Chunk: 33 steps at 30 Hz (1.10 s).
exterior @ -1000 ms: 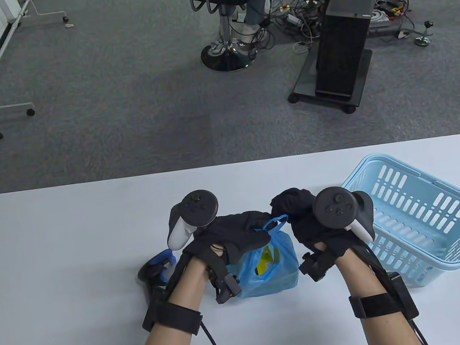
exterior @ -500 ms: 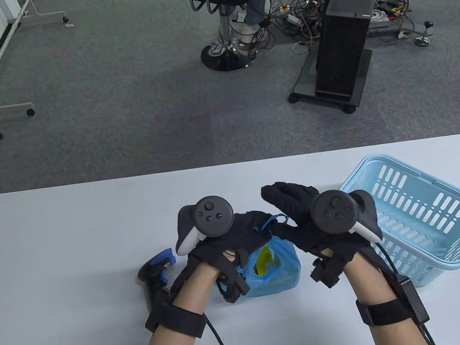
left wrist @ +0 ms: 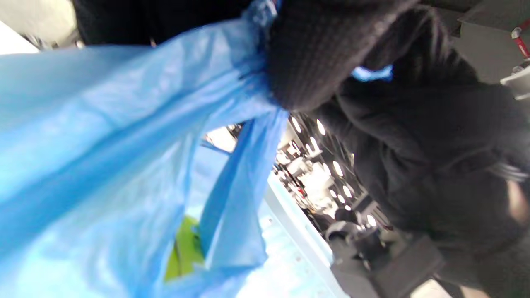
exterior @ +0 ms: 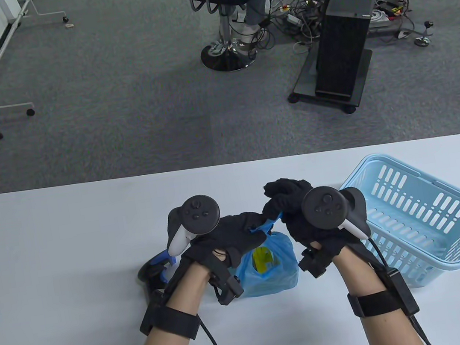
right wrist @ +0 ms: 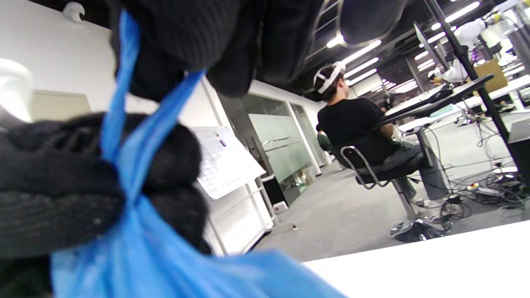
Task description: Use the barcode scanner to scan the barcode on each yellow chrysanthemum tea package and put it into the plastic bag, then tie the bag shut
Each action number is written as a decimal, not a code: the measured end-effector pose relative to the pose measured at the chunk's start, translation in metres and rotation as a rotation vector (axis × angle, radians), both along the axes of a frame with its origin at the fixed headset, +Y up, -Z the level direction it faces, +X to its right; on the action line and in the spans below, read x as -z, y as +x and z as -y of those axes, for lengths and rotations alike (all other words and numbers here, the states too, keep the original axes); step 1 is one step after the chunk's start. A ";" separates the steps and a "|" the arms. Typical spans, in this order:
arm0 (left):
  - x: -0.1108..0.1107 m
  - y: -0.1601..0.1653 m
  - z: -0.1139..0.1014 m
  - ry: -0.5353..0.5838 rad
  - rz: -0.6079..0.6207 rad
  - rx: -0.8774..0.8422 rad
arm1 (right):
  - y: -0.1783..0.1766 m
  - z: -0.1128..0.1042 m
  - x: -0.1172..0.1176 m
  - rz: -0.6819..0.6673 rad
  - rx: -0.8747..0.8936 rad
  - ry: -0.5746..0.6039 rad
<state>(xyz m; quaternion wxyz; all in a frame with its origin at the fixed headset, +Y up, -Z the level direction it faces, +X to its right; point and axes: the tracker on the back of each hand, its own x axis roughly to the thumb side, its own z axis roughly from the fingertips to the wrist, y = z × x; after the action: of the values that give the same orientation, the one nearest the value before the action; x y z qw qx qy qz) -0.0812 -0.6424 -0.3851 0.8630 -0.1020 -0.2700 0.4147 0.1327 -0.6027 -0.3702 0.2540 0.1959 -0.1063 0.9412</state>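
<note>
Thin translucent blue plastic bag (exterior: 270, 268) sits on the white table (exterior: 51, 251) near the front edge, between the person's two forearms. Something yellow shows through its film (exterior: 264, 259); judged to be the yellow chrysanthemum tea package, already inside. How many packages are in there cannot be told.

Left hand (exterior: 227, 242) in black sensor glove: fingers curled and pinching one twisted blue handle strip just above the bag's mouth. In the right wrist view the strip (right wrist: 124, 136) is squeezed between dark knit fingers (right wrist: 74, 198) at the point where it gathers. Reason, as I read it: this hand pins the gathered neck so the bag keeps its place while the other works.

Right hand (exterior: 306, 217): fingers closed round the upper part of the strip, holding it up and taut. The left wrist view shows blue film (left wrist: 124, 124) bunching under a gloved fingertip (left wrist: 314, 62).

Step in hand is judged to be the tying; no finished knot is visible.

Black and blue handheld barcode scanner (exterior: 158, 271) lies on the table just left of the left wrist, partly hidden, set out of the way. Light blue slotted plastic basket (exterior: 426, 212) stands to the right; no packages visible in it.
</note>
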 end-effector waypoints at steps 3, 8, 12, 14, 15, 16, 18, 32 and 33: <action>-0.001 0.000 -0.001 0.052 -0.064 0.042 | 0.005 0.009 0.001 0.059 -0.039 0.054; 0.000 -0.007 0.002 -0.034 -0.241 0.091 | 0.009 0.018 -0.021 0.189 0.006 0.002; 0.003 -0.007 0.008 -0.090 -0.244 0.061 | -0.015 0.028 -0.048 0.129 -0.157 0.110; 0.003 -0.005 0.010 -0.136 -0.221 0.017 | -0.028 0.041 -0.049 0.149 -0.297 0.084; 0.002 -0.003 0.010 -0.157 -0.208 -0.003 | -0.034 0.050 -0.046 0.158 -0.338 0.058; 0.001 -0.002 0.010 -0.166 -0.195 -0.005 | -0.036 0.053 -0.044 0.172 -0.329 0.072; -0.002 -0.002 0.008 -0.162 -0.171 -0.001 | -0.040 0.057 -0.037 0.218 -0.281 0.098; -0.035 0.006 -0.008 0.370 -0.206 0.280 | -0.017 0.059 -0.019 0.148 0.030 -0.206; -0.036 0.006 -0.008 0.402 -0.222 0.297 | -0.014 0.062 -0.016 0.093 0.095 -0.305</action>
<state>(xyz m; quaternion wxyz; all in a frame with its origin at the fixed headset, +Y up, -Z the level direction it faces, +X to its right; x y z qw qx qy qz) -0.0750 -0.6344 -0.3492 0.9416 0.0789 -0.2325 0.2303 0.1188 -0.6651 -0.3545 0.3197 0.1059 0.0170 0.9414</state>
